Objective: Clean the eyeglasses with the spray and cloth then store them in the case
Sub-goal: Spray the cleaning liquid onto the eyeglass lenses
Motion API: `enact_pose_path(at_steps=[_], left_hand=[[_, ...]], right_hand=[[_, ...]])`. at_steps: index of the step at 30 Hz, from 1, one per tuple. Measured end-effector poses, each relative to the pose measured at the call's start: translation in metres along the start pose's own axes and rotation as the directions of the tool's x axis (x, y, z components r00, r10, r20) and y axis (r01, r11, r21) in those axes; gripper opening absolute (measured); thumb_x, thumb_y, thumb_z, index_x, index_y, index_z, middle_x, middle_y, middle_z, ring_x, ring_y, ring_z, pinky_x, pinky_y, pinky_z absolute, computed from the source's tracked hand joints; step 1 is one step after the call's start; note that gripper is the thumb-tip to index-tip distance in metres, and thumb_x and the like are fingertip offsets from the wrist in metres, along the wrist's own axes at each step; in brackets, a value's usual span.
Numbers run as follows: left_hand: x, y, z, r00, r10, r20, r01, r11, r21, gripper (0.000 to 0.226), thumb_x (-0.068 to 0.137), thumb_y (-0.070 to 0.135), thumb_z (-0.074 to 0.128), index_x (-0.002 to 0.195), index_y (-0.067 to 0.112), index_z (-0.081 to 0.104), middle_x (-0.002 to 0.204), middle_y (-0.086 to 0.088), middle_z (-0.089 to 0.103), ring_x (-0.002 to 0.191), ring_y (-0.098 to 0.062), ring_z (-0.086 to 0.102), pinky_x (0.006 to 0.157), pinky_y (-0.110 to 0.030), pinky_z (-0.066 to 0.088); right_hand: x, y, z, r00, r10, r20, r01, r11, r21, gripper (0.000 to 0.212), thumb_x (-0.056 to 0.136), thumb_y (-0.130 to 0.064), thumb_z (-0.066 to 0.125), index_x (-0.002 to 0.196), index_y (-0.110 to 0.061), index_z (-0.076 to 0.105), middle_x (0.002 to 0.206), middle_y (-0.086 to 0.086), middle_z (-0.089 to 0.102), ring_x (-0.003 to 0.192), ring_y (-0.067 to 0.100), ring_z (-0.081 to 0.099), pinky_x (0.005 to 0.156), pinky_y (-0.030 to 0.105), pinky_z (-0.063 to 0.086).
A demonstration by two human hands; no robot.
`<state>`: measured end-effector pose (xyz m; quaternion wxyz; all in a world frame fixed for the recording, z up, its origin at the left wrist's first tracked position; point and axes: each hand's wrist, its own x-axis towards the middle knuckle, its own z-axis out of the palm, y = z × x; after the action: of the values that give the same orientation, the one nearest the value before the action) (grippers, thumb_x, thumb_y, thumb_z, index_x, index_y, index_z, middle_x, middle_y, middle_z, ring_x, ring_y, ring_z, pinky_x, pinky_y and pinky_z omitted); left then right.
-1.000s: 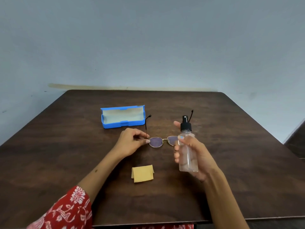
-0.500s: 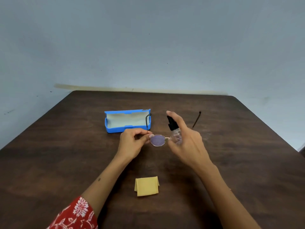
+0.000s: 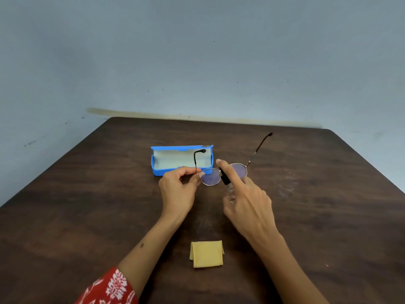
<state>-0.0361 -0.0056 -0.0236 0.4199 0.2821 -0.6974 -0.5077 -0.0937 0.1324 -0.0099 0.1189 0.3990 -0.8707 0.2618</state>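
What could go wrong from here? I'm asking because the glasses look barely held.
The left hand only pinches the eyeglasses at one temple hinge, so they might twist or slip while being sprayed. The right hand holds the spray bottle very close to the lenses, so its nozzle could bump them. The open case sits just behind, so mist may land on its lining. The cloth lies out of immediate reach.
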Motion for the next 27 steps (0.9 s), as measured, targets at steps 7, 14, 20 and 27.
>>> enact_pose_path(at_steps=[7,14,20,27], left_hand=[[-0.004,0.004,-0.001,0.999,0.034,-0.004,-0.034,0.998,-0.043,0.012,0.075,0.004,0.075,0.087,0.008,0.075,0.081,0.001,0.073,0.079,-0.014,0.071,0.077,-0.039,0.060],[-0.006,0.007,-0.002,0.996,0.083,-0.023,-0.084,0.995,-0.058,0.014,0.075,0.003,0.075,0.087,0.010,0.075,0.080,0.003,0.073,0.078,-0.013,0.071,0.076,-0.039,0.060],[-0.003,0.007,-0.008,0.998,0.028,-0.054,-0.033,0.993,-0.109,0.013,0.076,0.003,0.075,0.085,0.012,0.074,0.081,0.007,0.072,0.074,-0.008,0.071,0.079,-0.038,0.059],[-0.002,0.005,-0.009,0.997,0.054,-0.050,-0.058,0.994,-0.091,0.016,0.076,0.006,0.075,0.085,0.019,0.074,0.083,0.005,0.073,0.081,-0.014,0.071,0.081,-0.041,0.058]], right_hand=[[0.002,-0.001,-0.001,0.998,0.040,0.038,-0.038,0.997,-0.065,0.072,0.086,-0.018,0.043,0.142,-0.052,0.012,0.092,0.001,0.051,0.072,0.024,0.055,0.058,0.029,0.035],[0.002,0.000,-0.002,0.998,0.062,-0.024,-0.063,0.997,-0.037,0.080,0.087,-0.016,0.045,0.143,-0.053,0.003,0.083,0.002,0.047,0.063,0.021,0.050,0.055,0.029,0.038],[-0.002,0.013,-0.010,0.981,0.169,-0.095,-0.175,0.983,-0.062,0.080,0.079,-0.015,0.049,0.138,-0.054,0.011,0.080,0.001,0.050,0.061,0.025,0.054,0.057,0.034,0.047],[0.000,0.014,-0.012,0.974,0.191,-0.121,-0.197,0.979,-0.042,0.083,0.084,-0.014,0.046,0.141,-0.058,0.004,0.077,0.002,0.049,0.061,0.024,0.053,0.058,0.035,0.048]])
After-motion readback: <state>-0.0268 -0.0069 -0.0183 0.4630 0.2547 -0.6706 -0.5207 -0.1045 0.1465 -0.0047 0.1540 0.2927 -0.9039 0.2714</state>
